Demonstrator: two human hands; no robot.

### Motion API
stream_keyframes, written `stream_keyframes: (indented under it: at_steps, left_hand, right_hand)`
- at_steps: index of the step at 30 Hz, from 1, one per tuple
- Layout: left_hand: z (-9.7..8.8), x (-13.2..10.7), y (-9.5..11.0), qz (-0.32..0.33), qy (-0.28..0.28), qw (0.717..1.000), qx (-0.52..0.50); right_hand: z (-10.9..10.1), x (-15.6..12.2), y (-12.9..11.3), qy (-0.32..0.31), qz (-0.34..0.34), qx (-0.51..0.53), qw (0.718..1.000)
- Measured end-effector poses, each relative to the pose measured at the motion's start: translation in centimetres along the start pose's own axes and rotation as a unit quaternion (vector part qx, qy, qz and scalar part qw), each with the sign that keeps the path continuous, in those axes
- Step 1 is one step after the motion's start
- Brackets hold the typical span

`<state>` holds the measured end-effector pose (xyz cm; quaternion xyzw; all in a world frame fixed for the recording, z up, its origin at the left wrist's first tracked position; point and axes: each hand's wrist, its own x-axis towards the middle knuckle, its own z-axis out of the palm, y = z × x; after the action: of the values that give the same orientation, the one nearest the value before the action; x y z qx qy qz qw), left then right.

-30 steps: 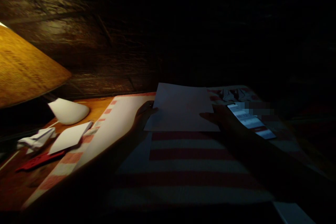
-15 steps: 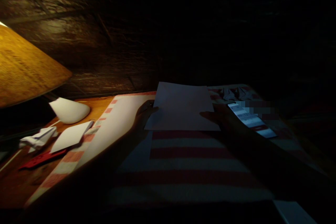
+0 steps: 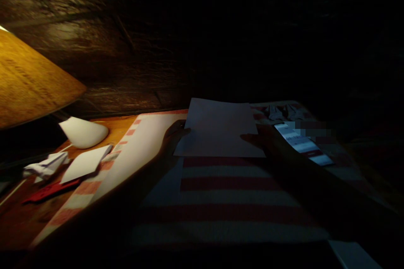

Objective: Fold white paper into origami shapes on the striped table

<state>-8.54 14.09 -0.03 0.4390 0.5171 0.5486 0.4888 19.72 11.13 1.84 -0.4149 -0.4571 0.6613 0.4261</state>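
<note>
A sheet of paper [image 3: 221, 128], pale in the dim light, is held up between my two hands, tilted so its face is towards me. My left hand [image 3: 173, 134] grips its left edge, the thumb lying on the front. At the right edge my right hand [image 3: 263, 136] pinches it in the same way, thumb in front; the fingers behind are hidden. Under and left of my left arm, a larger white sheet [image 3: 139, 145] lies on the red-and-white striped cloth [image 3: 236, 184].
On the left a lamp with a yellow shade [image 3: 34, 80] and white base [image 3: 83, 132] stands on the wooden table. Near it are crumpled paper [image 3: 47, 166], a white pad [image 3: 86, 162] and a red object [image 3: 52, 191]. A lit phone [image 3: 299, 143] lies right, below folded paper pieces [image 3: 284, 112].
</note>
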Motion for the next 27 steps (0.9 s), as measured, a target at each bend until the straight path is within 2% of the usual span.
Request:
stream_keyframes:
  at_steps: [5, 10, 27]
  left_hand:
    - [0.11, -0.02, 0.09, -0.007, -0.001, 1.000, -0.004]
    - [0.03, -0.01, 0.08, -0.009, -0.005, 1.000, -0.004]
    - [0.08, -0.14, 0.16, -0.003, -0.006, 1.000, 0.004]
  right_hand:
    - [-0.15, 0.33, 0.26, 0.014, 0.008, 0.000, 1.000]
    - [-0.07, 0.26, 0.27, 0.008, -0.008, 0.009, 1.000]
    - [0.40, -0.43, -0.61, -0.005, 0.003, -0.032, 0.999]
